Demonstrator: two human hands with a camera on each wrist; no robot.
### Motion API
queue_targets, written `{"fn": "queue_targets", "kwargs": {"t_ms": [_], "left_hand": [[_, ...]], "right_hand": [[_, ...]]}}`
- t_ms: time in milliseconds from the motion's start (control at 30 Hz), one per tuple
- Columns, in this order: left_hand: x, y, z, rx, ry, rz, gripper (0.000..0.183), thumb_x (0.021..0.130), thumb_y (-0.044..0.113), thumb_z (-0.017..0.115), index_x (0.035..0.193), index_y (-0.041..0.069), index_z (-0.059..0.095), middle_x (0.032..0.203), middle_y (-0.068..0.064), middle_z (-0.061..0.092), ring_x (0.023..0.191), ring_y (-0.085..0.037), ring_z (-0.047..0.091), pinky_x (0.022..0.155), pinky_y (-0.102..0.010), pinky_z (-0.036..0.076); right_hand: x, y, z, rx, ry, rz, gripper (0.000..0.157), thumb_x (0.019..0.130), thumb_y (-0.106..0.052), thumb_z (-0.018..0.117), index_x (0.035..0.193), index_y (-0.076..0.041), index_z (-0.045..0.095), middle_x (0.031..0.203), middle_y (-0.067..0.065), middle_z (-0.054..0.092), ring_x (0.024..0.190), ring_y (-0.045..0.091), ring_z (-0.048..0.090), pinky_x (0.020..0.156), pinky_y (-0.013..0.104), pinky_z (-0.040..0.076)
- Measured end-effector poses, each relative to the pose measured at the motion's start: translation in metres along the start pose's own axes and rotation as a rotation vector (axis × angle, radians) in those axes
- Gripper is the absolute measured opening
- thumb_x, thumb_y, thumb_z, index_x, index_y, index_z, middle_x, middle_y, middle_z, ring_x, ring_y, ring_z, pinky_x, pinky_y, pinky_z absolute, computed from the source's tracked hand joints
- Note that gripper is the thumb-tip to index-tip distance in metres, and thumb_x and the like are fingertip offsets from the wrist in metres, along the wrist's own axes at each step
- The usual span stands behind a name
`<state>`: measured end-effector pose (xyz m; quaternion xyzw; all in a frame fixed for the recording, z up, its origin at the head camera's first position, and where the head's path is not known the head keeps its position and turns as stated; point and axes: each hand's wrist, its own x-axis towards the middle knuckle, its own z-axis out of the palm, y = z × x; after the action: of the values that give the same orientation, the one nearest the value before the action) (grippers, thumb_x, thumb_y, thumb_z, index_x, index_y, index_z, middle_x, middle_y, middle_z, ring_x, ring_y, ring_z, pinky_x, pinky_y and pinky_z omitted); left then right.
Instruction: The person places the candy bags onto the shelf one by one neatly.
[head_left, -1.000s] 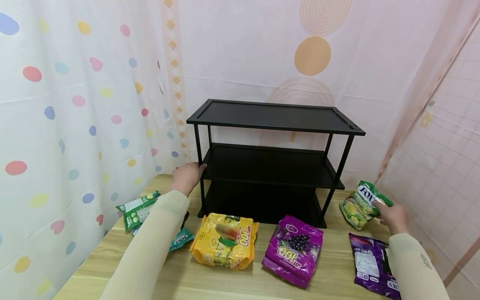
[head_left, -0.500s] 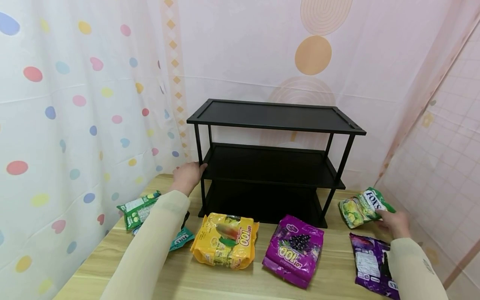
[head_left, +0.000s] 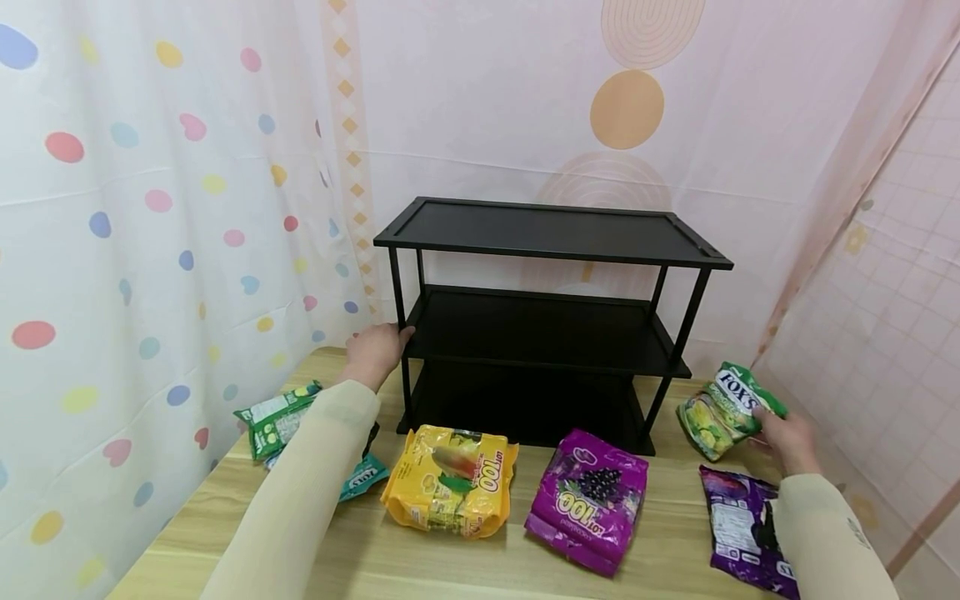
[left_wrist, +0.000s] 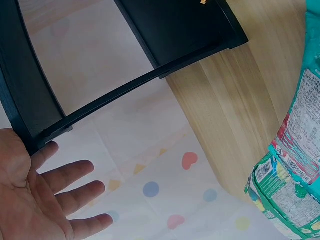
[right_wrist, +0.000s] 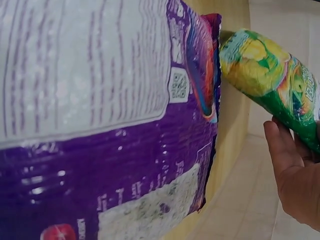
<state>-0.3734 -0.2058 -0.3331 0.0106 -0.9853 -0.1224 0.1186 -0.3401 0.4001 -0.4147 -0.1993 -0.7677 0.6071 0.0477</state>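
Shifted since half a second ago: one green-and-yellow glossy plastic FOX'S bag (head_left: 722, 413), its lettered end now swung higher and leftward, at right of the head frame. Right hand (head_left: 789, 440): fingers pinching that bag at its upper right edge; I cannot tell whether the bag's lower end touches the pale wood-grain table (head_left: 420, 575). Left hand (head_left: 373, 354), unmoved: fingers extended, as I read it in the left wrist view, touching one black three-tier rack (head_left: 555, 233), centre of frame, at its left front post. Below the right hand, lower right: one dark purple plastic bag (head_left: 727, 504) with white label panel, partly behind the sleeve (head_left: 832, 537). Lower centre: one yellow LOT 100 bag (head_left: 450, 483) with mango print; to its right, one bright purple LOT 100 bag (head_left: 588, 504) with blackcurrant print. Lower left, I log one green-and-white bag (head_left: 273, 425) and one teal bag (head_left: 363, 479), both partly covered by the other sleeve.
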Motion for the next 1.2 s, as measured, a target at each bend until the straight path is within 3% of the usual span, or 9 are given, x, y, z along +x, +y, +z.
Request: {"fn": "queue_targets", "kwargs": {"t_ms": [100,233,467,633,800,1067,1200], "left_hand": [[0.000,0.000,0.000,0.000,-0.002,0.002,0.049,0.109,0.037,0.035,0.084,0.003,0.060,0.098,-0.024,0.068,0.098,-0.050,0.062,0.087,-0.067,0.045],[-0.001,0.000,-0.001,0.000,-0.008,0.001,0.048,0.109,0.037,0.035,0.087,0.003,0.061,0.102,-0.026,0.068,0.101,-0.051,0.061,0.088,-0.067,0.044],[0.000,-0.001,-0.001,-0.010,-0.015,-0.009,0.048,0.109,0.037,0.035,0.090,0.002,0.062,0.105,-0.027,0.067,0.104,-0.052,0.060,0.089,-0.068,0.043],[0.000,-0.002,0.000,-0.012,-0.014,-0.007,0.049,0.109,0.037,0.034,0.090,0.002,0.062,0.105,-0.027,0.067,0.104,-0.052,0.060,0.090,-0.068,0.042],[0.002,-0.004,0.004,-0.014,-0.007,-0.007,0.048,0.109,0.038,0.035,0.093,0.002,0.063,0.108,-0.028,0.067,0.105,-0.052,0.060,0.090,-0.068,0.042],[0.001,-0.001,0.003,-0.017,0.001,-0.009,0.049,0.109,0.038,0.035,0.093,0.002,0.064,0.109,-0.027,0.067,0.105,-0.051,0.061,0.092,-0.067,0.043],[0.001,0.000,0.002,-0.012,0.006,-0.009,0.047,0.109,0.036,0.036,0.092,0.002,0.064,0.108,-0.026,0.068,0.103,-0.050,0.062,0.091,-0.066,0.043]], "right_hand": [[0.004,0.003,0.002,-0.019,-0.005,-0.059,0.065,0.105,-0.027,0.043,0.147,0.018,0.023,0.115,0.028,0.053,0.074,0.010,0.062,0.074,0.036,0.058],[0.014,0.008,0.003,-0.027,0.042,-0.098,0.063,0.104,-0.032,0.049,0.146,0.012,0.034,0.114,0.019,0.058,0.078,0.007,0.060,0.068,0.032,0.057],[0.006,-0.001,0.009,-0.016,0.098,-0.127,0.054,0.104,-0.022,0.048,0.143,0.014,0.039,0.107,0.017,0.060,0.068,0.001,0.057,0.062,0.024,0.056],[-0.004,-0.012,0.009,-0.013,0.077,-0.166,0.052,0.105,-0.017,0.046,0.141,0.018,0.037,0.087,-0.001,0.060,0.065,-0.002,0.057,0.062,0.022,0.055],[-0.009,-0.016,0.010,-0.040,0.073,-0.197,0.051,0.105,-0.018,0.047,0.139,0.018,0.040,0.092,0.001,0.060,0.068,-0.003,0.057,0.064,0.020,0.055],[-0.015,-0.021,0.003,0.000,0.033,-0.250,0.048,0.104,-0.016,0.049,0.135,0.019,0.042,0.078,-0.016,0.056,0.068,-0.002,0.059,0.063,0.019,0.054],[-0.016,-0.024,-0.003,0.037,0.010,-0.275,0.031,0.103,-0.015,0.052,0.122,0.009,0.056,0.074,-0.018,0.059,0.066,-0.001,0.061,0.062,0.019,0.054]]}}
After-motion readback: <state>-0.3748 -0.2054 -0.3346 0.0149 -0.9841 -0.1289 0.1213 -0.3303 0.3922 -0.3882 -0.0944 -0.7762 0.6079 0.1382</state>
